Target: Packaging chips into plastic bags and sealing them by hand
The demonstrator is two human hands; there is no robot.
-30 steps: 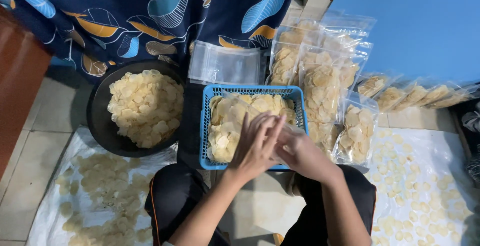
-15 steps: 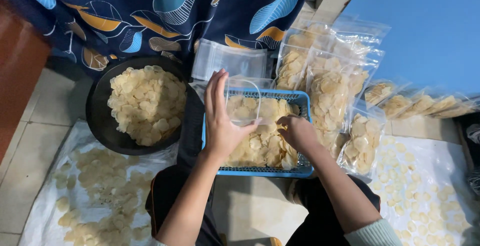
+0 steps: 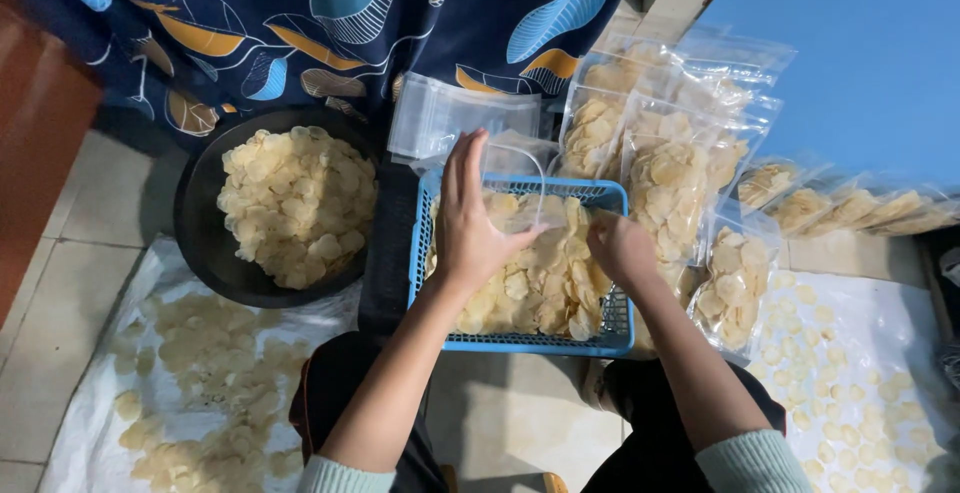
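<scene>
my left hand (image 3: 470, 228) holds an empty clear bag (image 3: 510, 188) upright over the blue basket (image 3: 520, 343), its grip closed on the bag's edge so the mouth stays open above the pale chips (image 3: 540, 283); my right hand (image 3: 620, 248) rests on the heap, fingers curled, though i cannot tell whether they have hold of any chips. i count one basket, one black pan (image 3: 200, 243) of chips to the left, one stack of empty bags (image 3: 440, 113) behind, and at least eight filled bags (image 3: 665, 183) leaning to the right; loose chips lie on two white sheets (image 3: 880, 313) on the floor
</scene>
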